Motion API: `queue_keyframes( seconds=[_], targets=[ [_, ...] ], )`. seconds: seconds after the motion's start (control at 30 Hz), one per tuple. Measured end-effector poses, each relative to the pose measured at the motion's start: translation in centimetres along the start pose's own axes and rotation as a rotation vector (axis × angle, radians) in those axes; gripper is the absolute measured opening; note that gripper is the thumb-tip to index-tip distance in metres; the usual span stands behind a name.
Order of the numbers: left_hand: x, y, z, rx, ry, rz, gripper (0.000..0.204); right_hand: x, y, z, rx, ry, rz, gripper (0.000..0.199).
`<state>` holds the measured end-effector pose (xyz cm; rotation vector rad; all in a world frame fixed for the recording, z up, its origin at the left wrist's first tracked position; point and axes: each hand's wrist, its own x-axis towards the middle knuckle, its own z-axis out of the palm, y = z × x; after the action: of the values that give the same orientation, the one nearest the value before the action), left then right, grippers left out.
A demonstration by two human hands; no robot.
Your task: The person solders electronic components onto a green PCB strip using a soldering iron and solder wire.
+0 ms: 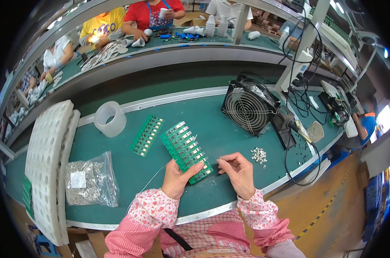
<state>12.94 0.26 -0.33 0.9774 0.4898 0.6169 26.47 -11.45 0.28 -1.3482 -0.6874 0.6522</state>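
My left hand (176, 177) grips the near end of a green circuit board panel (183, 144), thumb on top. Rows of small parts with upright metal pins line the panel, which is tilted above the green bench. Just right of its near end, my right hand (237, 171) is closed in a pinch; whatever sits between its fingertips is too small to name. A small heap of tiny white and metal components (259, 156) lies right of that hand. Another green circuit board panel (147, 135) rests flat on the bench, left of the held one.
A black fan (248, 109) with a wire grille stands at the back right, beside a soldering iron (299, 129) and loose cables. A clear tape roll (110, 119), a bag of components (92, 180) and white foam trays (49, 167) occupy the left. Co-workers sit across.
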Motion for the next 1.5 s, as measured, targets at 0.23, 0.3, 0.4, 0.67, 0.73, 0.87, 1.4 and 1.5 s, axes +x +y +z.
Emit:
queue_keyframes(
  seconds=[0.23,0.3,0.4,0.67,0.73,0.87,1.4,1.5],
  targets=[
    [-0.1,0.0,0.5,-0.014,0.066,0.049,0.027,-0.1,-0.3,0.6,0.192,-0.141,0.102,0.014],
    [-0.1,-0.3,0.4,0.004,0.056,0.048,0.027,0.0,0.0,0.4,0.217,-0.182,0.137,0.015],
    [-0.1,-0.4,0.5,0.048,0.039,0.053,0.027,0.1,0.3,0.5,0.182,-0.196,0.221,0.016],
    [-0.2,-0.3,0.6,0.123,0.031,0.082,0.028,0.1,0.5,0.6,0.187,-0.218,0.242,0.018],
    [-0.2,-0.4,0.5,0.146,0.022,0.087,0.029,0.1,0.6,0.5,0.192,-0.225,0.242,0.018],
    [-0.2,-0.7,0.2,0.206,0.023,0.094,0.027,0.0,0.8,0.3,0.174,-0.246,0.244,0.018],
    [-0.5,0.2,0.7,0.326,-0.017,0.143,0.022,-0.7,1.9,0.6,0.174,-0.229,0.115,0.015],
    [-0.7,0.1,0.8,0.331,-0.001,0.156,0.021,-1.1,2.1,0.9,0.177,-0.215,0.062,0.015]
  ],
)
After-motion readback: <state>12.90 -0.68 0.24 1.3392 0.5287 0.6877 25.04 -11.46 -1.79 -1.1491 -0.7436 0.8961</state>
